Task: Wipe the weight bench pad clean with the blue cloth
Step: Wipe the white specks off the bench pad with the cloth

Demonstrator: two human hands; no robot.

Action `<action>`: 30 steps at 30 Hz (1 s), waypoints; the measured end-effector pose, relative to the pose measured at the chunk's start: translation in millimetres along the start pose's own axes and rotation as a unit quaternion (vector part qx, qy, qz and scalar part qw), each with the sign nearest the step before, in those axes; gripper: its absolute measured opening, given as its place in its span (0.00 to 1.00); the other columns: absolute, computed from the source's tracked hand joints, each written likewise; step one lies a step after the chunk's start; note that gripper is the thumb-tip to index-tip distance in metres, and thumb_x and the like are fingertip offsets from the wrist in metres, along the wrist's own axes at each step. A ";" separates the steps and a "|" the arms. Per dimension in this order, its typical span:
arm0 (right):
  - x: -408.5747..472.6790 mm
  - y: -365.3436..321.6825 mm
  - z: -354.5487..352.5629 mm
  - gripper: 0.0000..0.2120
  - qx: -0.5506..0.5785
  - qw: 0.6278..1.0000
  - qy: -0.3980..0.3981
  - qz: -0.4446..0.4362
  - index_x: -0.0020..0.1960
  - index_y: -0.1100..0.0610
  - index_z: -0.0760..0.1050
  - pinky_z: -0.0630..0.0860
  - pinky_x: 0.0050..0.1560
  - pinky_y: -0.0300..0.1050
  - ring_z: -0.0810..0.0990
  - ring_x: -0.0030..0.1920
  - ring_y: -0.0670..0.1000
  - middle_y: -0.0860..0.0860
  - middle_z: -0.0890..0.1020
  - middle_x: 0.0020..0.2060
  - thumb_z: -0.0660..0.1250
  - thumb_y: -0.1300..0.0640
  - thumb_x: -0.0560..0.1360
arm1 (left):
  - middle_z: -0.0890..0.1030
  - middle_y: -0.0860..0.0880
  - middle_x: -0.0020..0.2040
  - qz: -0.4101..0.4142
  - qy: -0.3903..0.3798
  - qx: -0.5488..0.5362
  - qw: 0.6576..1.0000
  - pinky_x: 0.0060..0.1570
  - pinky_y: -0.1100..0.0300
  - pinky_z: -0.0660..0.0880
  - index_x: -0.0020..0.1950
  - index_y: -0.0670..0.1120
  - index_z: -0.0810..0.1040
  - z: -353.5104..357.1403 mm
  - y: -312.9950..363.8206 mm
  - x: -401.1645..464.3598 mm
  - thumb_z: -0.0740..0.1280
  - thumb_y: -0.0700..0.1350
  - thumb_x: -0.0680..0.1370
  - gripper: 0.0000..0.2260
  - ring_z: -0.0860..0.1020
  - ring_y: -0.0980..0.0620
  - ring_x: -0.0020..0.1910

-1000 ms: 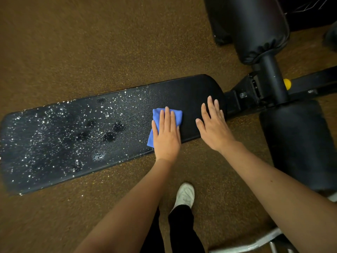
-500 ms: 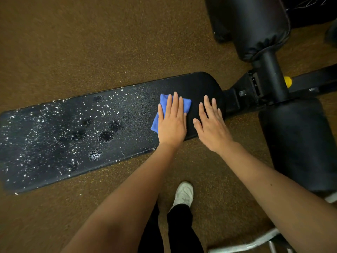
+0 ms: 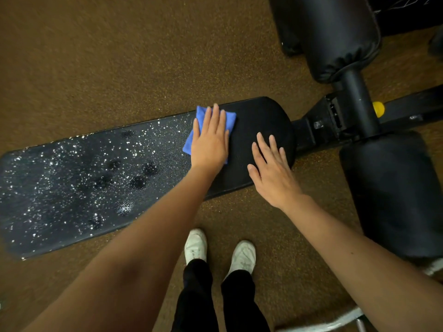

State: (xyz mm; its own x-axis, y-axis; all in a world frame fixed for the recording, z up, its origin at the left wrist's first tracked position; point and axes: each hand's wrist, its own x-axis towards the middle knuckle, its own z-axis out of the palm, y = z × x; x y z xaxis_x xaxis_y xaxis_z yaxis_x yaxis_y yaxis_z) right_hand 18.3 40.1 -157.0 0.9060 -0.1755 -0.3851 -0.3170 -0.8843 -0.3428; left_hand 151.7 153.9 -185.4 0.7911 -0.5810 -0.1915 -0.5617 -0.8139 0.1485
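the left hand lies flat, fingers straight and close together, pressing the folded blue cloth onto the long black padded weight bench pad, up near its far edge and close to the rounded end. the right hand rests spread and flat on the bare pad just beside it, holding nothing. the patch around both hands looks matte and dry; everything to the left is covered in white spray droplets and a few darker wet blotches. to my eye the risk is the cloth itself: it's small and only pinned by a flat palm, so a long sweep could leave it bunched up or sliding out from under the fingers, smearing wet streaks. it may soak through too. the bracing palm might skid if it shifts onto the wet stretch.
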 end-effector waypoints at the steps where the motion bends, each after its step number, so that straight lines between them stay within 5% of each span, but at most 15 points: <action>1: 0.2 0.2 -0.6 0.27 0.002 1.000 -0.002 0.000 0.76 0.57 0.48 0.41 0.73 0.53 0.37 0.75 0.54 0.52 0.42 0.76 0.48 0.48 0.81 | 0.52 0.45 0.77 -0.026 -0.001 -0.002 1.000 0.71 0.47 0.46 0.75 0.43 0.53 -3.7 -4.7 12.8 0.47 0.48 0.82 0.22 0.48 0.48 0.75; 5: 0.8 0.9 -2.7 0.27 0.012 1.000 -0.009 -0.002 0.76 0.57 0.48 0.40 0.73 0.53 0.36 0.75 0.53 0.51 0.41 0.76 0.49 0.48 0.81 | 0.51 0.45 0.77 -0.089 0.006 -0.014 0.996 0.72 0.48 0.45 0.75 0.42 0.52 -8.8 -16.7 25.9 0.47 0.47 0.83 0.22 0.48 0.48 0.75; 12: 2.1 -4.4 -1.2 0.28 0.010 1.000 -0.011 0.009 0.76 0.58 0.48 0.40 0.73 0.55 0.37 0.75 0.55 0.53 0.42 0.76 0.49 0.48 0.81 | 0.51 0.46 0.77 0.054 -0.007 0.000 0.998 0.72 0.49 0.45 0.75 0.43 0.52 -6.0 -3.6 5.7 0.48 0.47 0.83 0.22 0.47 0.49 0.75; 17: 1.3 -1.4 0.7 0.28 -0.003 1.000 -0.007 -0.001 0.76 0.58 0.48 0.41 0.73 0.55 0.37 0.75 0.55 0.53 0.41 0.76 0.50 0.48 0.80 | 0.53 0.45 0.76 -0.059 0.004 -0.036 0.998 0.71 0.47 0.47 0.75 0.42 0.54 -9.5 -5.1 34.4 0.48 0.46 0.83 0.21 0.49 0.47 0.75; 25: 1.9 -0.6 -0.8 0.28 0.007 1.000 -0.014 0.001 0.76 0.57 0.48 0.38 0.72 0.53 0.36 0.75 0.54 0.52 0.41 0.76 0.49 0.48 0.81 | 0.59 0.46 0.75 0.249 -0.036 0.051 0.967 0.71 0.49 0.50 0.74 0.44 0.58 -3.6 -22.6 -23.8 0.46 0.49 0.80 0.23 0.56 0.47 0.74; 27: 1.8 0.4 -2.2 0.28 0.005 1.000 -0.018 -0.006 0.76 0.57 0.47 0.37 0.71 0.52 0.35 0.75 0.53 0.51 0.40 0.76 0.49 0.48 0.81 | 0.59 0.46 0.75 0.235 -0.034 0.070 0.969 0.71 0.48 0.51 0.74 0.44 0.58 -6.3 -31.3 -13.9 0.45 0.50 0.80 0.24 0.56 0.47 0.74; 30: 1.4 -1.1 -0.8 0.28 0.001 1.000 -0.013 -0.004 0.76 0.57 0.47 0.38 0.72 0.53 0.36 0.75 0.54 0.52 0.40 0.76 0.49 0.48 0.81 | 0.55 0.48 0.76 0.081 -0.025 0.014 0.996 0.71 0.48 0.48 0.75 0.45 0.55 -13.3 -23.6 16.8 0.45 0.49 0.82 0.22 0.51 0.48 0.75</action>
State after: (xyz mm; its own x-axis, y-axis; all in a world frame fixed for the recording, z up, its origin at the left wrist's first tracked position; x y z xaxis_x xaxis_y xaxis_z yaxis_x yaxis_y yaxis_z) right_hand 20.1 40.4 -156.4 0.9009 -0.1579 -0.4042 -0.3107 -0.8849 -0.3469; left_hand 181.4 163.5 -179.2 0.6764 -0.7045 -0.2150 -0.6886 -0.7084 0.1549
